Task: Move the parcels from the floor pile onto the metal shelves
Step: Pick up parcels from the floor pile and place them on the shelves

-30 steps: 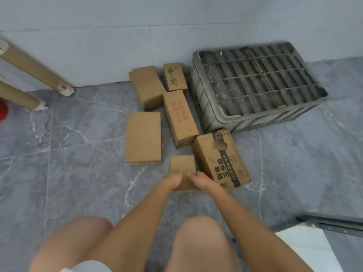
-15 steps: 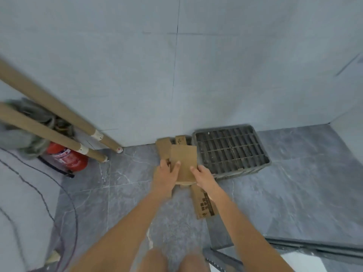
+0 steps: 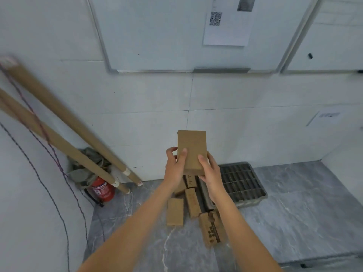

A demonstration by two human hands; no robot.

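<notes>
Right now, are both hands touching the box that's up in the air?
Touching. The head view shows the left hand and the right hand gripping the small box from either side, thumbs on its face.

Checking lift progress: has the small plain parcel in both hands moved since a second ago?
Yes. The small plain parcel has gone up off the floor; it was beside the printed parcel and is now well above it.

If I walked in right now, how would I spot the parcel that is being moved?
Look at the overturned grey crate on the floor by the white wall, with brown parcels lying to its left. Above that pile, one plain brown parcel is in the air, gripped by the left hand and right hand. It alone is off the floor and bears no visible print.
</notes>
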